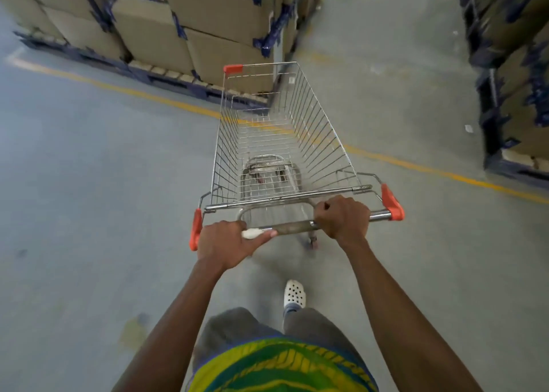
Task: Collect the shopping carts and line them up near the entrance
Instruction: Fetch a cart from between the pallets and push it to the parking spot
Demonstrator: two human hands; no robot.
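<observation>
We see the cart [322, 124] dead centre, its wire basket running from the middle towards 12 o'clock and its nose pointing at the gap between two stacks. The handle [294, 227] crosses just below centre, tilted so its 3 o'clock end sits higher. Our left hand [225, 243] grips the handle at its 9 o'clock end, fingers curled over the bar and the thumb laid along it towards the middle, over a whitish patch. Our right hand [341, 216] grips it nearer the 3 o'clock end, all fingers wrapped tight in a fist round the bar. Orange caps [392, 203] mark the handle ends and one front corner. A yellow line [118, 88] runs across the grey floor [89, 198] from 10 o'clock to 3 o'clock, passing under the basket. Stacked boxes [154, 29] on a pallet fill 11 o'clock, and more blurred stacks [511, 65] stand at 2 o'clock. A white shoe [294, 292] steps forward at 6 o'clock, just behind the cart.
</observation>
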